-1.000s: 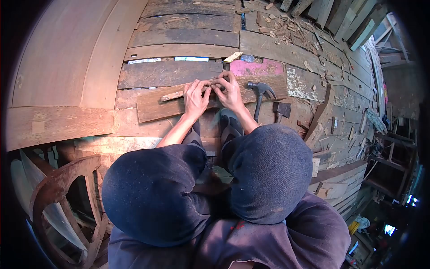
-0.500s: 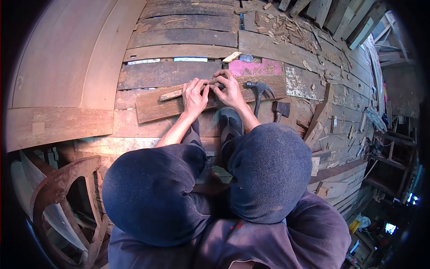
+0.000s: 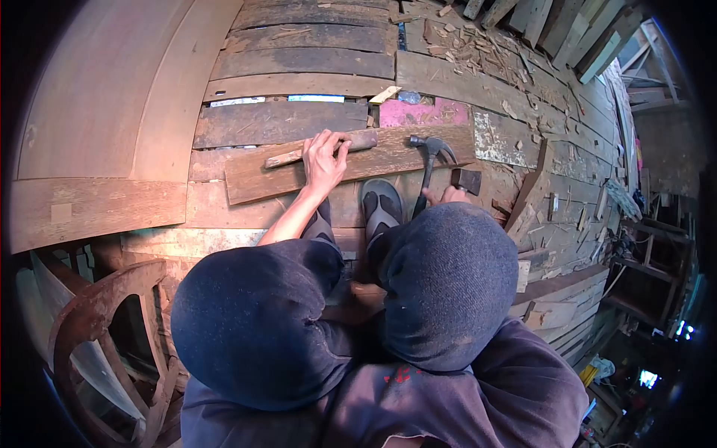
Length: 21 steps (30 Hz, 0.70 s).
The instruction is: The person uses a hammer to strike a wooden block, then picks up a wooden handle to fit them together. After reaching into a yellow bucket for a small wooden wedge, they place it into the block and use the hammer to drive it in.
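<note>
My left hand [image 3: 324, 160] is closed over a narrow wooden stick [image 3: 363, 141], its thumb and index finger bent near each other. Whether something small sits between those fingertips I cannot make out. The stick lies on a wide brown board [image 3: 258, 179] on the floor in front of my feet. My right hand [image 3: 448, 196] is low beside my right knee, which covers most of it. Its curled fingers are at the handle of a dark square-headed mallet [image 3: 467, 179]. Just left of them lies a claw hammer [image 3: 429, 160], head on the board.
Wood chips [image 3: 467, 45] litter the plank floor at the back right. A large wooden panel [image 3: 104, 97] stands on the left, above a curved wooden frame [image 3: 97, 299]. A pink-painted patch [image 3: 422, 112] lies behind the board. Timber [image 3: 590, 37] leans at the upper right.
My right hand has left the stick and moved down and right to the mallet's handle, uncovering the stick's right end. My left hand stays in place on the stick.
</note>
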Motion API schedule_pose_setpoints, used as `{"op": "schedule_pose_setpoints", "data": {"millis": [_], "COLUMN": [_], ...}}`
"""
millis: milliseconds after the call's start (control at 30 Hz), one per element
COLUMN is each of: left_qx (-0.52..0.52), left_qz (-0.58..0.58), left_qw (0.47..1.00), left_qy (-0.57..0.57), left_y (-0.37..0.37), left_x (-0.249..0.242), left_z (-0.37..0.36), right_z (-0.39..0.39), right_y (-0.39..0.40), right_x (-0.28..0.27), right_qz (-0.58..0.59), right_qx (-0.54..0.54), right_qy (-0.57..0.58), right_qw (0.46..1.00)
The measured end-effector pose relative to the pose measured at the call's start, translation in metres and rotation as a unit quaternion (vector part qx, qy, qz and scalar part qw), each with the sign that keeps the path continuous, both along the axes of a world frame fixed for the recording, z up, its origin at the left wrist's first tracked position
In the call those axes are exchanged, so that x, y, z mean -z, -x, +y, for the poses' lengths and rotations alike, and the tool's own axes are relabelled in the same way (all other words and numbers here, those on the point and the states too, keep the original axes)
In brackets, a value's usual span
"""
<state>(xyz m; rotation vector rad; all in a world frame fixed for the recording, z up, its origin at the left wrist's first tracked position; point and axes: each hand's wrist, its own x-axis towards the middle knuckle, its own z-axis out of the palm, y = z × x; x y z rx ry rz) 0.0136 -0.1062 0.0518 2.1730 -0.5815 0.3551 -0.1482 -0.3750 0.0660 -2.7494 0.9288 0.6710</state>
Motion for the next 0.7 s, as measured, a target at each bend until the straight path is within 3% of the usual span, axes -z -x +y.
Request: {"op": "schedule_pose_setpoints", "data": {"millis": [33,133,300,700], "left_qx": [0.000,0.000,-0.004,0.000], "left_qz": [0.002,0.008,0.011,0.037], "left_qw": [1.000,1.000,1.000,0.999], "left_qy": [-0.003,-0.007,-0.021,-0.018], "left_y": [-0.001,-0.002,-0.001,-0.004], "left_x": [0.000,0.000,-0.001,-0.005], "left_z": [0.000,0.001,0.000,0.000], "right_z": [0.002,0.013,0.019,0.010], "right_y": [0.005,0.011,0.033,0.041], "right_x": [0.004,0.019,0.048,0.080], "right_qz": [0.015,-0.094,-0.287,-0.308], "right_qx": [0.008,0.111,0.154,0.157], "right_qy": [-0.021,-0.125,-0.286,-0.399], "right_qw": [1.000,0.981,0.901,0.849]}}
